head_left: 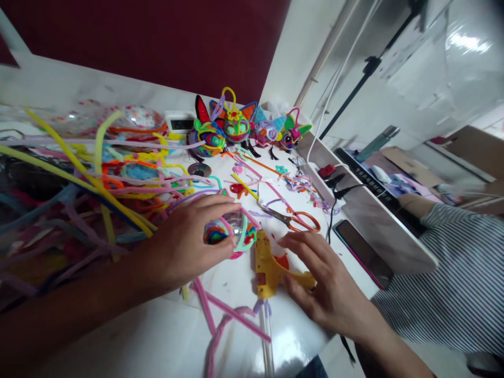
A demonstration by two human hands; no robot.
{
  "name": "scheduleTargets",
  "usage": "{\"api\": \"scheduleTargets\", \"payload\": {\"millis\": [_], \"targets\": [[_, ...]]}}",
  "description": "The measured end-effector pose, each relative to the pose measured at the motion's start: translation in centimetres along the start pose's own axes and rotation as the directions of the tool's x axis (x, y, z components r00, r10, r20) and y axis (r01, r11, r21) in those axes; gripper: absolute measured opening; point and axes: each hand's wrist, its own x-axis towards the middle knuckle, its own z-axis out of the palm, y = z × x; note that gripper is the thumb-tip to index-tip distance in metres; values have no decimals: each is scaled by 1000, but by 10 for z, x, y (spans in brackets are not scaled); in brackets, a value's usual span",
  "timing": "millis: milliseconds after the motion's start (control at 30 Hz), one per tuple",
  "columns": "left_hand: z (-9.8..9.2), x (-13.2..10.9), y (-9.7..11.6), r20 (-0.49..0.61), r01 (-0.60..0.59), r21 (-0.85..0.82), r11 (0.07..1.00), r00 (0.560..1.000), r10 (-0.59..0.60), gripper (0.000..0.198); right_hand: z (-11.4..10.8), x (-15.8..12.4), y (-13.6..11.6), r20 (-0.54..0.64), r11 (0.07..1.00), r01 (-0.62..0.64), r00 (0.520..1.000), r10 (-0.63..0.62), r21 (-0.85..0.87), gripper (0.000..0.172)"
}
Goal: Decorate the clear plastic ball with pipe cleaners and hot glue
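Note:
My left hand (192, 239) is curled around a clear ball (237, 223) trimmed with pink, green and multicoloured pipe cleaners, thumb on its near side. To the right of the ball, a yellow glue gun (265, 265) lies on the white table, a clear glue stick (266, 336) poking out of its back end. My right hand (318, 275) hovers at the gun's handle with thumb and fingers spread on either side; whether it touches is unclear. Just beyond lie orange-handled scissors (301, 220). Loose pink pipe cleaners (232, 315) rest in front of the ball.
Several finished pipe-cleaner animal heads (237, 128) line the back wall. A tangled heap of pipe cleaners (79, 184) covers the left side. A phone (364, 254) and a power strip (328, 173) are at the right edge, beside a person in a striped garment (452, 278).

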Motion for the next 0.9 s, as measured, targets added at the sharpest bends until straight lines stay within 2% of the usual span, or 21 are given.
{"api": "scheduleTargets", "payload": {"millis": [67, 133, 267, 400, 600, 733, 900], "targets": [[1, 0, 0, -15, -5, 2, 1000, 1000, 5, 51, 1, 17, -5, -180, 997, 74, 981, -73, -5, 30], [1, -1, 0, -26, -9, 3, 1000, 1000, 9, 52, 5, 33, -9, -254, 985, 143, 953, -163, -95, 29], [1, -2, 0, -30, -16, 7, 1000, 999, 16, 52, 14, 51, -12, -236, 947, 222, 932, -276, -232, 20], [2, -2, -2, -39, -26, 6, 1000, 999, 26, 51, 16, 52, -10, -207, 921, 273, 919, -335, -277, 19], [4, -1, -2, -44, -41, 0, 999, 998, 41, 50, 15, 52, -13, -235, 903, 294, 897, -373, -312, 23], [4, -2, -3, -58, -55, -5, 998, 997, 55, 49, 15, 54, -16, -249, 871, 340, 864, -438, -355, 25], [2, -2, -2, -34, -51, -14, 999, 998, 50, 47, 19, 54, -19, -256, 875, 340, 863, -436, -343, 21]]}}
